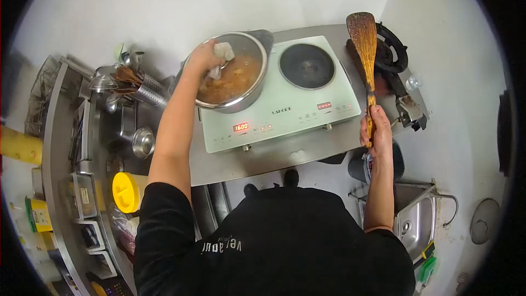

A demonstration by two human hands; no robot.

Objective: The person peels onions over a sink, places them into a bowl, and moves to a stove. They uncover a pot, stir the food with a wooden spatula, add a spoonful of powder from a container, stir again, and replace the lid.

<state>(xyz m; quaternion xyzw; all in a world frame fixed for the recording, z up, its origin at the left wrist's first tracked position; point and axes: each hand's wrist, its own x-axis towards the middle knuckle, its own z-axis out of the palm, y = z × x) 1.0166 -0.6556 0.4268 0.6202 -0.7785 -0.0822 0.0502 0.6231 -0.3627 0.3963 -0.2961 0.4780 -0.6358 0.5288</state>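
Note:
A steel pot [241, 104] stands on the left burner of a pale green double cooktop [290, 98]. Orange-brown food with lighter chunks shows inside it, seemingly through a clear glass lid [244, 49] with a steel rim. Over the pot's middle, my left hand [204, 57] is closed on a folded white cloth [223, 52]; the lid's knob, if under it, is hidden. My right hand [378, 126] grips the handle of a long, dark-stained wooden spatula [362, 38], held blade up, right of the cooktop.
The right burner [307, 66] carries nothing. A black gas burner [392, 49] sits at the counter's right end. Left are a perforated utensil holder [150, 90], a steel bowl [143, 142] and a yellow-lidded container [126, 192]. A sink [419, 222] lies lower right.

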